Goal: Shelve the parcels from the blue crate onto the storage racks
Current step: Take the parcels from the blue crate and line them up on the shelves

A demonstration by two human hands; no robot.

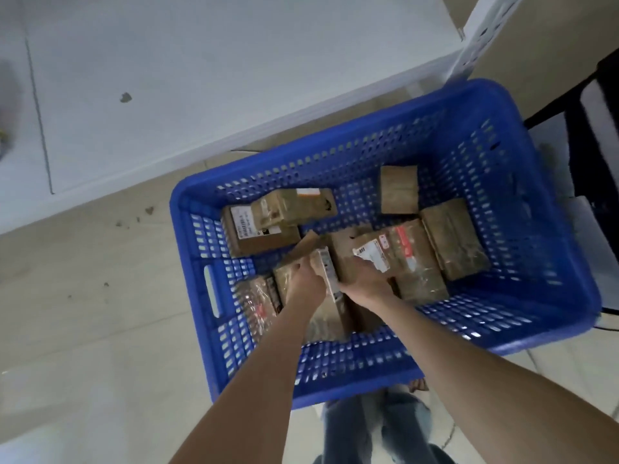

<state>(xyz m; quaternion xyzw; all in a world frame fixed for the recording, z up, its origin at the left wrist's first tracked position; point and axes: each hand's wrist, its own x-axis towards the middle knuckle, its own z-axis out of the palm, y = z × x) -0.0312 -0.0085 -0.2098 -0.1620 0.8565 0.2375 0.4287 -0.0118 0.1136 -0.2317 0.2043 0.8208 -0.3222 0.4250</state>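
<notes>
A blue perforated crate (pixel 542 229) stands on the floor below me with several brown taped parcels inside. Both my hands reach down into it. My left hand (pixel 306 279) grips the left side of a tall cardboard parcel (pixel 330 309) with a white label strip along its edge. My right hand (pixel 363 279) holds the same parcel from the right, fingers curled over its top. Beside them lie a labelled box (pixel 261 229) at the back left, a flat parcel with a red-marked label (pixel 408 252), and a small square box (pixel 398 189) at the back right.
A white storage rack shelf (pixel 150 78) runs along the upper left, its edge close to the crate's far rim. A perforated white rack upright (pixel 482 31) rises at the top right. A dark chair or stand (pixel 599 135) sits to the right. Beige floor tiles (pixel 83 313) lie left.
</notes>
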